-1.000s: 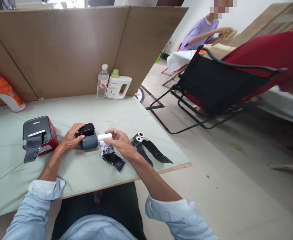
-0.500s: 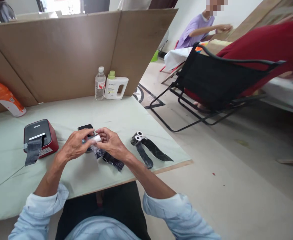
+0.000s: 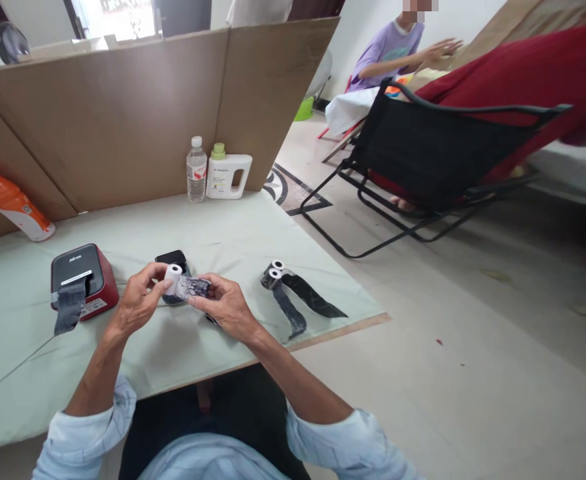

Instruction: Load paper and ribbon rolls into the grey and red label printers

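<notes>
My left hand [image 3: 140, 300] grips a small white paper roll [image 3: 173, 276] between thumb and fingers. From the roll a dark-patterned strip [image 3: 193, 287] runs to the right, and my right hand [image 3: 223, 303] pinches its far end. Behind the roll, on the table, lies a dark phone-like object [image 3: 173, 259], partly hidden. A red and black label printer [image 3: 83, 277] stands left of my hands, a dark strip hanging from its front. Right of my hands are two rolls [image 3: 274, 272] with dark strips trailing toward the table edge. Something dark under my right hand is mostly covered.
A cardboard screen [image 3: 137, 120] borders the pale green table [image 3: 137, 363]. Before it stand a water bottle [image 3: 197, 170], a white jug [image 3: 229, 177] and a leaning orange bottle [image 3: 15, 203]. A black chair [image 3: 427, 153] and two people, in purple and red, are to the right.
The roll has turned so its end shows, and it has shifted left in my left hand. My right hand has moved off the roll onto the strip, now stretched between both hands.
</notes>
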